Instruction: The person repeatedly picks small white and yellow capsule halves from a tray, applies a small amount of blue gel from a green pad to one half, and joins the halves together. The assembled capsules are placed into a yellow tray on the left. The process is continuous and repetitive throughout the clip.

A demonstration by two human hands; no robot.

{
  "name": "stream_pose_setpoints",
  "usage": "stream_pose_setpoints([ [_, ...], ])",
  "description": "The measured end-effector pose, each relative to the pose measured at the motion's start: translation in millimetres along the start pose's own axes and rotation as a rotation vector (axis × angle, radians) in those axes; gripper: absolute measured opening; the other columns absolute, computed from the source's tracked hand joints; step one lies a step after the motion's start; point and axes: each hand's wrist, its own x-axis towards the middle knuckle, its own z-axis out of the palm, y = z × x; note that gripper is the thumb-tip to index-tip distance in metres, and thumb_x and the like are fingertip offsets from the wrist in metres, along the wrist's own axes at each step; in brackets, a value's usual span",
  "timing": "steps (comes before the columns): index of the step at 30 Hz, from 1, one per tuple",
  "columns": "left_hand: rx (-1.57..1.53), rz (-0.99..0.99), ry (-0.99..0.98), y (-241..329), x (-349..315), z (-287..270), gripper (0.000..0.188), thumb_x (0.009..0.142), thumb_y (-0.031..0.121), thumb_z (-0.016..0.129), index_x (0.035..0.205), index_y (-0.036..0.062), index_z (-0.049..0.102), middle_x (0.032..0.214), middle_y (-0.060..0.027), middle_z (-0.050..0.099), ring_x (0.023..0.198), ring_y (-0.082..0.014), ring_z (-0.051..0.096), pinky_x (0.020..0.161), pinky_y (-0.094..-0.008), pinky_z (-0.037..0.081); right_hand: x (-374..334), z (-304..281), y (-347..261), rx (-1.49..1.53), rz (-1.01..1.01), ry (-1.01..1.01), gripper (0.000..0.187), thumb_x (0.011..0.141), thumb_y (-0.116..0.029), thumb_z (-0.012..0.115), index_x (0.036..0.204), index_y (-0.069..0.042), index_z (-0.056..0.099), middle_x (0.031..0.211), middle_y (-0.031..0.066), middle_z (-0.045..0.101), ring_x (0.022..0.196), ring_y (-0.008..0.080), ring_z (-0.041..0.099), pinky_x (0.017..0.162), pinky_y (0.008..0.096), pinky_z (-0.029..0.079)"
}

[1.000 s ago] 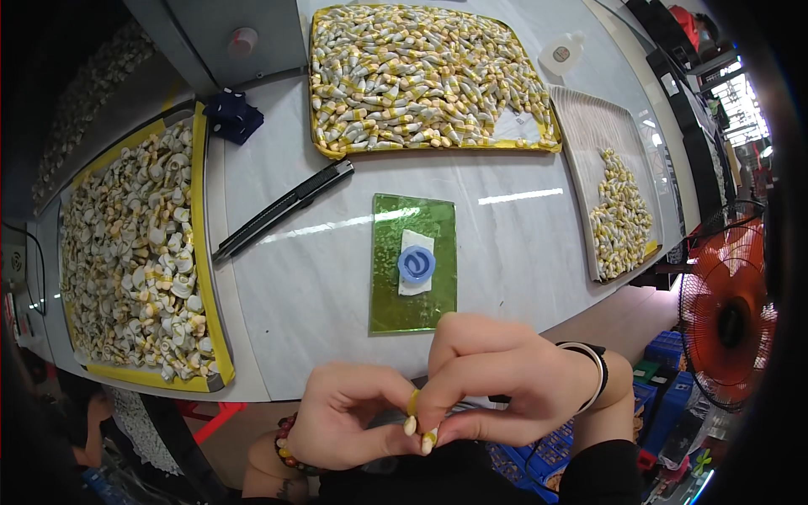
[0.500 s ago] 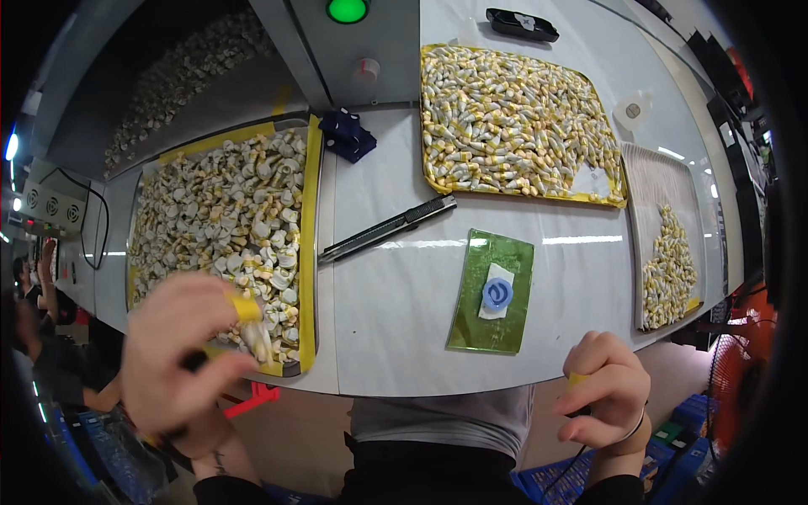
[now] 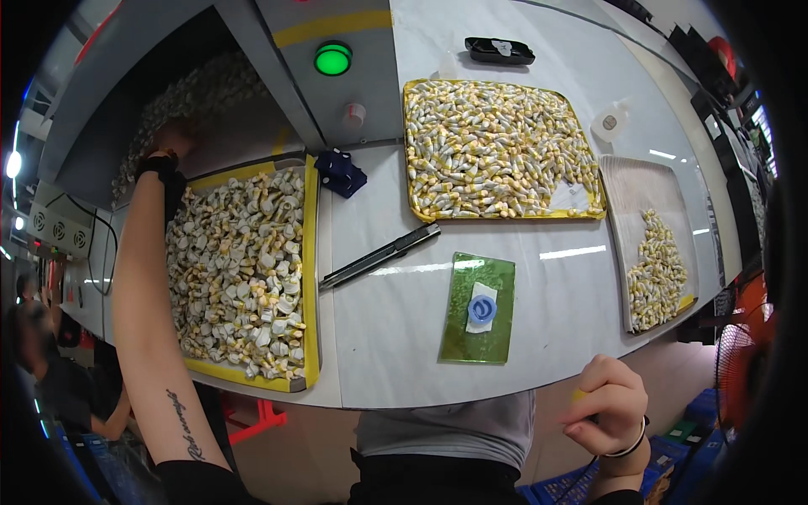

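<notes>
My left hand [image 3: 172,139] reaches into a dark compartment [image 3: 240,126] at the upper left, close to a heap of small pale pieces [image 3: 210,80]. Shadow hides its fingers. Beneath that forearm stands a yellow-edged tray [image 3: 311,278] full of small white-and-yellow pieces [image 3: 240,261], many with round white ends. Off the table's front edge, at the lower right, my right hand [image 3: 610,404] is held with its fingers curled in against the thumb. A bit of yellow wrap shows on one finger; I see nothing held.
A yellow-edged tray [image 3: 505,217] of slim white-and-yellow pieces lies at the back, a part-filled pale tray [image 3: 619,189] to its right. Between are a black utility knife [image 3: 379,257], a green plate [image 3: 478,349] with a blue round piece [image 3: 482,309], and dark cloth [image 3: 340,173].
My left hand has gone from the near side of the left tray forward into the dark compartment. My right hand has curled tighter in nearly the same place. The view has shifted slightly.
</notes>
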Motion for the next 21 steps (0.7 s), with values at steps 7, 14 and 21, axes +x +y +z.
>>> stream_pose_setpoints([
  [7,0.187,0.041,-0.180,-38,40,32,0.036,0.088,0.013,0.041,0.121,0.0054,0.054,0.119,-0.0198,0.055,0.109,-0.0284,0.055,0.093,-0.0382,0.043,-4,-8,-4,-0.083,-0.011,0.038,0.011,0.062,-0.011,0.074,0.068,-0.010,0.065,0.066,0.0011,0.050,0.057,0.0140,0.046,0.051,0.0254,0.034],
  [14,-0.942,-0.043,-0.060,-19,-47,-47,0.029,0.087,0.022,0.057,0.109,0.0032,0.057,0.082,-0.0035,0.061,0.067,-0.0106,0.056,0.057,-0.0267,0.045,29,-44,-21,-0.457,-0.137,-0.069,0.024,0.060,-0.003,0.074,0.082,-0.006,0.066,0.070,0.0055,0.054,0.063,0.0203,0.054,0.054,0.0291,0.041],
  [21,-1.480,0.153,0.108,101,-244,-150,0.035,0.095,0.031,0.046,0.109,-0.0007,0.049,0.080,-0.0027,0.048,0.060,-0.0074,0.045,0.052,-0.0207,0.040,119,-87,33,-0.823,-0.203,0.011,0.013,0.071,-0.007,0.066,0.081,-0.001,0.061,0.079,0.0136,0.060,0.074,0.0316,0.057,0.070,0.0375,0.045],
])
